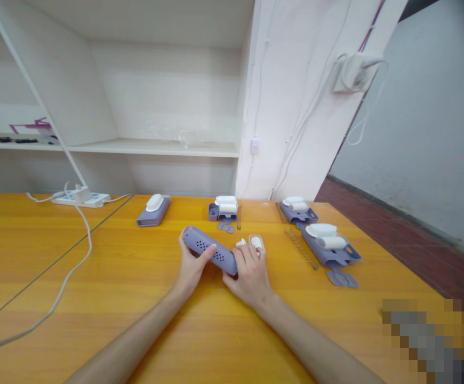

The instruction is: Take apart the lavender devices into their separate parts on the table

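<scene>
A purple-grey plastic case (210,249) with rows of small round holes is held tilted above the table, its right end lower. My left hand (192,264) grips its left end, with the thumb lying along the holed face. Around the right end, my right hand (250,273) is closed, and its fingers hide part of that end. Just behind the right hand lie small white parts, one a rounded white piece (257,242) with a pale rim, partly covered by the fingers.
Similar purple-grey cases with white parts stand at the back left (153,212), back centre (228,216), back right (299,213) and right (332,250). A coil spring (302,249) and flat purple-grey cutout (342,278) lie nearby. A power strip (82,197) trails a white cable (89,240).
</scene>
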`<state>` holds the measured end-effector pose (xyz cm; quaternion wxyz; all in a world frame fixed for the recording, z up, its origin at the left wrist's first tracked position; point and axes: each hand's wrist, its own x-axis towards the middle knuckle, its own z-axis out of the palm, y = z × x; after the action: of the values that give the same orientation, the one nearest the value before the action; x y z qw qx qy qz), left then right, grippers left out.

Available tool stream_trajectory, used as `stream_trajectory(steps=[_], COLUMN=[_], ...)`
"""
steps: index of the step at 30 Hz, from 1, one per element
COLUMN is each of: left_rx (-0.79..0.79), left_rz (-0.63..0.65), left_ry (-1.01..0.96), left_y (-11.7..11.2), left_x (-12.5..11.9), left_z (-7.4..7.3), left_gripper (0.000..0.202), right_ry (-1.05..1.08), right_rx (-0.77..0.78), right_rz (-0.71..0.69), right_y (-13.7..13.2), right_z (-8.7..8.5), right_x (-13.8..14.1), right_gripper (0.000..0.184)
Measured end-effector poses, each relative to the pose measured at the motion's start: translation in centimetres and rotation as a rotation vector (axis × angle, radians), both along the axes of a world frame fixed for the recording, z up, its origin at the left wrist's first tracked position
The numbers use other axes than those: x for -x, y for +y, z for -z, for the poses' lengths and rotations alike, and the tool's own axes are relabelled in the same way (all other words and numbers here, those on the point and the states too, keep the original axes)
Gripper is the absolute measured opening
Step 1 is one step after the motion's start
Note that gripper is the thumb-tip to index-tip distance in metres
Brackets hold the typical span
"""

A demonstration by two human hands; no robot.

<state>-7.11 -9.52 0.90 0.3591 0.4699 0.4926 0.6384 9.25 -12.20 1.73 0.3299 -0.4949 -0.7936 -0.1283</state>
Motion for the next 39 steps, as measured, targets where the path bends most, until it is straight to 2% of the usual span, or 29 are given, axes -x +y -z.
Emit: stream_trajectory(steps=[5,13,20,26,35,39], left_rx=[0.032,0.095,0.075,-0.005,0.035,0.051], left_rz=[0.037,0.109,0.072,0.048,0.085,0.102], left_ry=[-0.051,-0.225,-0.188,-0.103,-0.119,-0.167], left_y=[0.0,-0.1,0.1,-0.3,-0.5,-0.6], left_x=[0.1,-0.1,-0.2,-0.4,-0.3,-0.4], left_z=[0.1,0.1,0.2,-0.4,-0.5,-0.9], left_gripper=[0.08,0.073,0.064,0.078,0.075,0.086], right_ry=[0.002,0.08,0.127,0.118,0.035,-0.003], right_rx=[0.005,0.007,0.016,0.021,-0.023,-0.039], right_rz=[-0.004,-0.11,-0.113,-0.092,-0.087,-0.092], right_y=[-0.1,-0.1,0.0,-0.1,-0.1,-0.1], right_z=[0.0,0.1,0.3,0.1,0.4,0.5], right_x=[0.0,-0.1,-0.3,-0.2,-0.2,-0.3], right_gripper=[0.035,0.044,0.047,0.048,0.046,0.046])
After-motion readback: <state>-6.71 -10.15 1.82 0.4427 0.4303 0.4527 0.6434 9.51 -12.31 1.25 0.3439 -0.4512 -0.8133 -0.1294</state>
